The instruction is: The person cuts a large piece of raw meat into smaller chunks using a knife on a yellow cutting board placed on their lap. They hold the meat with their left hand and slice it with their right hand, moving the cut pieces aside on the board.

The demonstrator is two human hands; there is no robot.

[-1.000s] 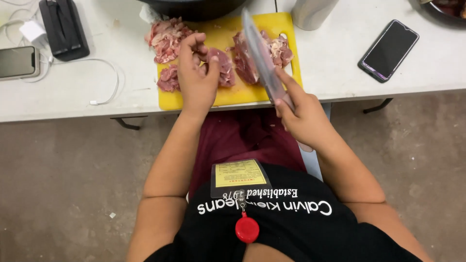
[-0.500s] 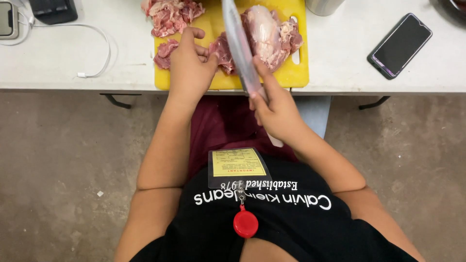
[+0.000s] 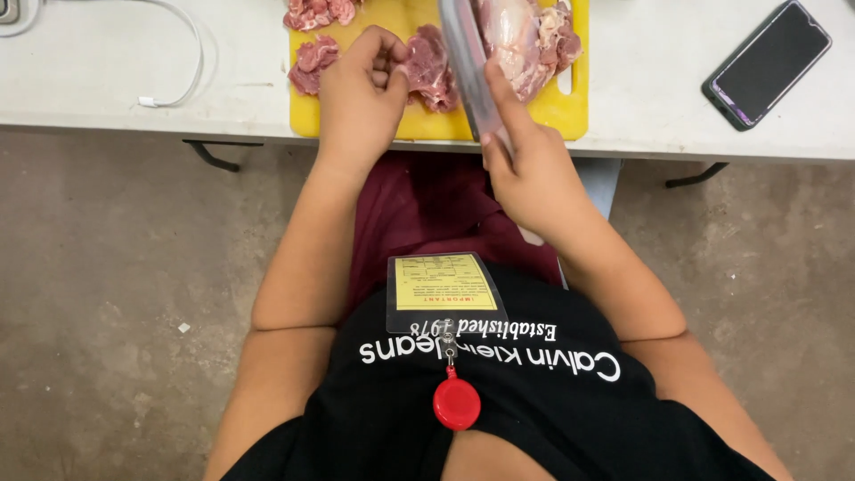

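Left hand pinches a raw meat piece at its fingertips; right hand, fingers wrapped, holds a cleaver just right of it, blade pointing away.

Left hand pinching a piece of raw red meat on a yellow plastic cutting board, right hand gripping a broad steel cleaver beside it, dark smartphone lying on the white table, white cable trailing at left.
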